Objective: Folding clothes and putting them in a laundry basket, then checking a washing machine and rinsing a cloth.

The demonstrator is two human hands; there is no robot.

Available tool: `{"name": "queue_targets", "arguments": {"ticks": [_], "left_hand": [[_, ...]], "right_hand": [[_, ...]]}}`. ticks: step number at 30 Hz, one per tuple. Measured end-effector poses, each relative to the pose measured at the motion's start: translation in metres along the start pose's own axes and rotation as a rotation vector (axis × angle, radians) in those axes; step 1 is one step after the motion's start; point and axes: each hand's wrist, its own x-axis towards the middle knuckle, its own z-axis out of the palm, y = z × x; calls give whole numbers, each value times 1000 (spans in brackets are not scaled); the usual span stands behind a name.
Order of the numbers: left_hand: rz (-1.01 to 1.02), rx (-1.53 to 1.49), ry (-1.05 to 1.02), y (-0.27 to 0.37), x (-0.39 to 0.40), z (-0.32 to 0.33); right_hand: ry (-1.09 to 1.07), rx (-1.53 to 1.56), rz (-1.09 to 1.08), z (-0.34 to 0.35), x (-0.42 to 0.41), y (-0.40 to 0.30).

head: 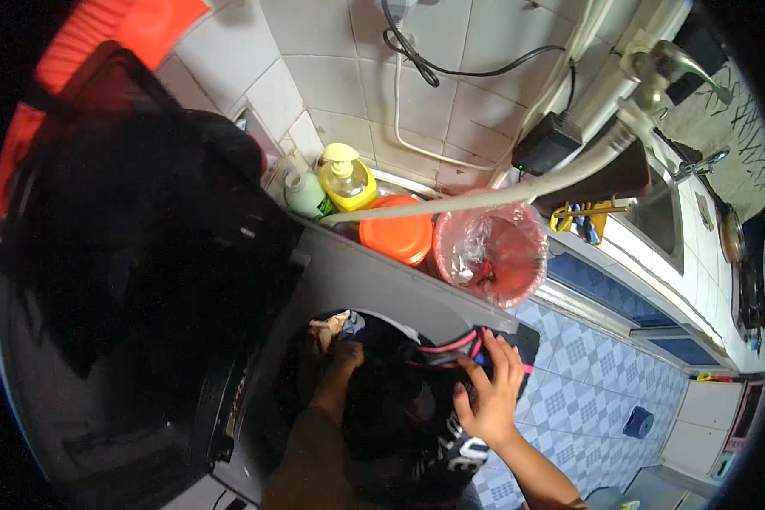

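Note:
In front of me is a top-loading washing machine (350, 280) with a grey top and its dark lid (146, 255) raised at the left. My left hand (349, 354) reaches down into the shadowed tub and is closed at a blue-grey cloth (353, 325). A tan cloth (324, 330) lies beside it. Over the tub's right rim drapes a dark garment with pink trim (449, 347); my right hand (494, 389) rests on it with fingers spread. Dark fabric with white lettering (468, 449) hangs below that hand. Most of the tub's inside is too dark to make out.
Behind the machine stand a yellow pump bottle (349, 182), a pale green bottle (305, 194), an orange-lidded container (396, 229) and a lined pink bin (491, 255). A pale hose (484, 203) crosses above them. A tiled counter with a sink (663, 223) runs along the right.

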Motion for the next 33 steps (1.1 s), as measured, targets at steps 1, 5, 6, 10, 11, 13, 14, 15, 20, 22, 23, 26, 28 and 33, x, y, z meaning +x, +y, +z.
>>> {"name": "queue_targets", "arguments": {"ticks": [1, 5, 6, 10, 11, 13, 14, 15, 20, 22, 23, 26, 28, 33], "left_hand": [[-28, -7, 0, -15, -22, 5], [86, -273, 9, -32, -125, -25], [2, -149, -203, -10, -158, -106], [-171, -279, -235, 3, -297, -239], [-190, -433, -38, 5, -327, -247], [-279, -539, 111, 16, -389, -266], [-259, -580, 272, 27, -428, -286], [-237, -616, 438, 36, -462, -302], [-166, -1029, 871, 41, -550, -299], [-59, -1296, 985, 41, -560, -286], [-19, -1377, 1012, 46, -560, -283], [-36, -1471, 1095, 79, -577, -291], [-127, -1490, 1176, 79, -590, -284], [-71, -1896, 1304, 69, -616, -263]], "right_hand": [[11, 20, -19, 1, -1, -2], [29, 57, -57, 4, -2, -1], [43, 45, -44, 3, -4, 4], [113, 63, -85, -4, -9, 0], [123, 64, -97, -4, -10, 0], [143, 64, -121, -1, -13, 2], [155, 48, -123, 0, -15, 3], [167, 54, -144, 2, -15, 4], [115, 289, -257, -14, -23, -49], [-7, 586, -412, -24, -36, -97], [-95, 735, -515, -28, -42, -120], [-347, 566, -647, -5, -18, -127], [-304, 503, -693, -35, 0, -143], [-355, 513, -754, -109, 34, -182]]}}
